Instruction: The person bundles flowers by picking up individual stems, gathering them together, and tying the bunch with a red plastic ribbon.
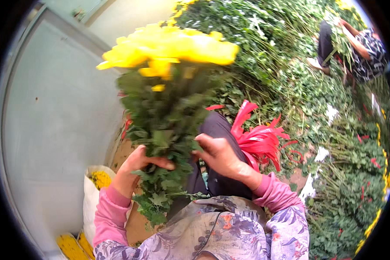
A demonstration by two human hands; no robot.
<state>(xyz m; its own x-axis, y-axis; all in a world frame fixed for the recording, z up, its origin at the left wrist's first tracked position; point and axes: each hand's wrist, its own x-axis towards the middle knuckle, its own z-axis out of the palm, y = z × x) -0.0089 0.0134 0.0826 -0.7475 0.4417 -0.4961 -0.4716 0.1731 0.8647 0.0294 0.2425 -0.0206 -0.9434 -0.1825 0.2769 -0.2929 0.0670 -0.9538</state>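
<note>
A bunch of yellow flowers (pixel 169 47) with leafy green stems (pixel 164 117) stands upright in front of me. My left hand (pixel 136 167) is closed around the stems low down. My right hand (pixel 219 154) touches the right side of the stems, fingers curled against the leaves; whether it grips them I cannot tell. A bundle of red ribbon strips (pixel 258 141) lies on my dark trouser leg (pixel 216 130), just right of my right hand.
A pale wall (pixel 56 121) runs along the left. A white sack (pixel 91 190) with yellow blooms sits at lower left. Heaps of cut green stems and flowers (pixel 333 143) cover the ground to the right. Another person (pixel 359 43) works at upper right.
</note>
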